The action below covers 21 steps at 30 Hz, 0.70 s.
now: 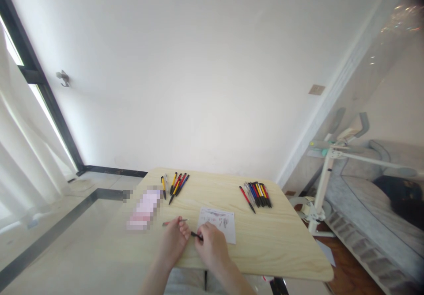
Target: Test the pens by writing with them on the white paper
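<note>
My left hand [178,237] is closed, palm turned up, around a slim red pen [165,223]. The pen's thin, pale end pokes out past the fingertips, and its middle is hidden by the fingers. Just to the right, my right hand [212,244] pinches a small black pen part [196,235], mostly covered by the fingers. Partly under that hand lies a white sheet of paper [229,228] with dark scribbles. The two hands are close together but apart, above the near side of the table.
On the wooden table [271,246], several mixed-colour pens [177,184] lie loosely at the back left. A row of several pens [260,194] lies at the back right, with a red pen [247,200] beside it. A blurred pink patch [145,209] covers the left edge. A white wall [212,87] stands behind.
</note>
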Each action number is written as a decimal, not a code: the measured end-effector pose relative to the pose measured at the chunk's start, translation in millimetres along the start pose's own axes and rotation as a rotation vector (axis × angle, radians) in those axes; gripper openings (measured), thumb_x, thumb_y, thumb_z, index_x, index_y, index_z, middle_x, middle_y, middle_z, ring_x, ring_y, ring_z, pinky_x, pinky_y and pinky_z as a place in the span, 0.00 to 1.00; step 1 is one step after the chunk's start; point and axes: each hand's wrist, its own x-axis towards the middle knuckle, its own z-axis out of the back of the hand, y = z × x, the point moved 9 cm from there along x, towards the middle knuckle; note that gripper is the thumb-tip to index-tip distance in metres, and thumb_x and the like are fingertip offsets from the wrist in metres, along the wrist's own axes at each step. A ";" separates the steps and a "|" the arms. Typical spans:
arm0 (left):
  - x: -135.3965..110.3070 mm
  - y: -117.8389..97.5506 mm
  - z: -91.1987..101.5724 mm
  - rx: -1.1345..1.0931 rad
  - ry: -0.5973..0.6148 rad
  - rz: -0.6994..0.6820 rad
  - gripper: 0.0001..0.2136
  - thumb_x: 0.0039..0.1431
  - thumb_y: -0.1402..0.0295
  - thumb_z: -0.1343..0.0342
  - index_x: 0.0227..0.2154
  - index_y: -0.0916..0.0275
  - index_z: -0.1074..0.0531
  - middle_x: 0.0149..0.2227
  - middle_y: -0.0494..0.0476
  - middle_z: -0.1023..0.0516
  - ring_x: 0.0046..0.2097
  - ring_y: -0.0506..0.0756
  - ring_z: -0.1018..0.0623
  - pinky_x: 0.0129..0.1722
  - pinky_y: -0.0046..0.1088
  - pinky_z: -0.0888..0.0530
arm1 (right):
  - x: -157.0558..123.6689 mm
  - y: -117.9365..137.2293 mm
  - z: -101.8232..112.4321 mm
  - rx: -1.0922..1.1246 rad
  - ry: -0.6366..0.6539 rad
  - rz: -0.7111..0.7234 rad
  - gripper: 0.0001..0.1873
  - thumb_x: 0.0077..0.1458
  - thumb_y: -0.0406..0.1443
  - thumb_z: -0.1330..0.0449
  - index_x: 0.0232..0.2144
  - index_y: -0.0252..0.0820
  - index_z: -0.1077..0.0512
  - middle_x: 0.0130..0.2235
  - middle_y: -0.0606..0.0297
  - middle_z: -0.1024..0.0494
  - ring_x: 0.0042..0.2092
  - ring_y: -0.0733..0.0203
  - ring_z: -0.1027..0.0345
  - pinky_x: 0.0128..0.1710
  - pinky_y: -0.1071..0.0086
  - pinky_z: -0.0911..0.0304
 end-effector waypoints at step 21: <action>-1.4 6.7 1.5 0.031 0.017 0.029 0.05 0.53 0.75 0.52 0.24 0.65 0.34 0.19 0.48 0.38 0.19 0.44 0.37 0.18 0.20 0.37 | -1.9 -69.1 28.6 -0.089 -0.155 -0.160 0.04 0.46 0.30 0.48 0.24 0.43 0.35 0.25 0.69 0.30 0.27 0.66 0.38 0.26 0.75 0.53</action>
